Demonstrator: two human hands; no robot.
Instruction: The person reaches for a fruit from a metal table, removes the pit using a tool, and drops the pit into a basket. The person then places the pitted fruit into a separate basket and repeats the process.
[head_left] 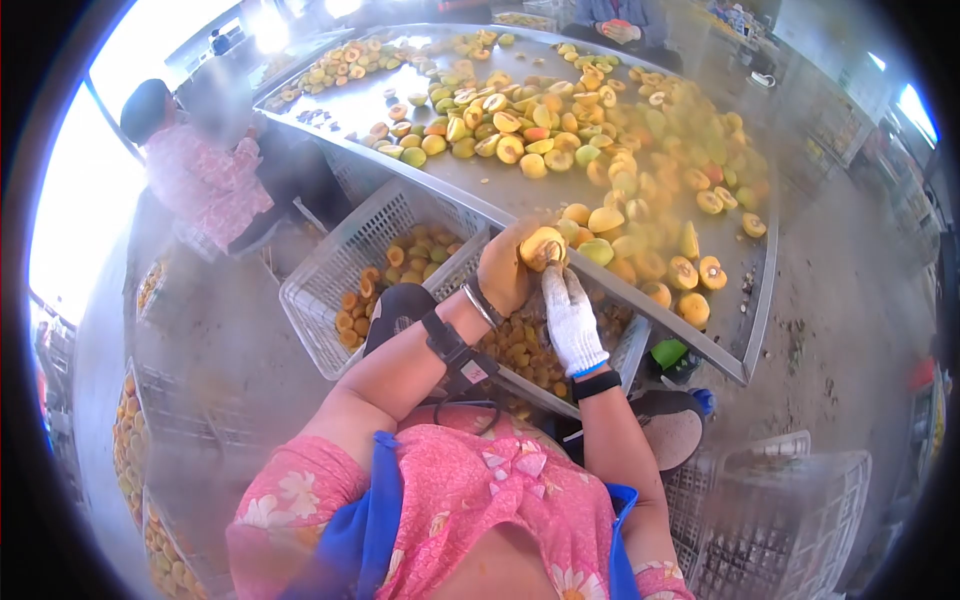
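Note:
My bare left hand (508,268) is closed around a yellow peach half (543,248), its cut face turned up, just over the near edge of the metal table (480,185). My right hand (571,325), in a white glove, reaches up to the lower side of that peach with its fingers together. Whatever those fingers grip is too small or hidden to make out. Below my hands is a crate of peach pieces (530,350), and halved peaches (600,220) lie on the table just beyond them.
A large heap of cut peaches (520,120) covers much of the table. A white crate (325,320) holding peach halves stands left of my knees. Stacked crates (780,510) are at lower right. One person (205,180) sits at left; another (620,25) is across the table.

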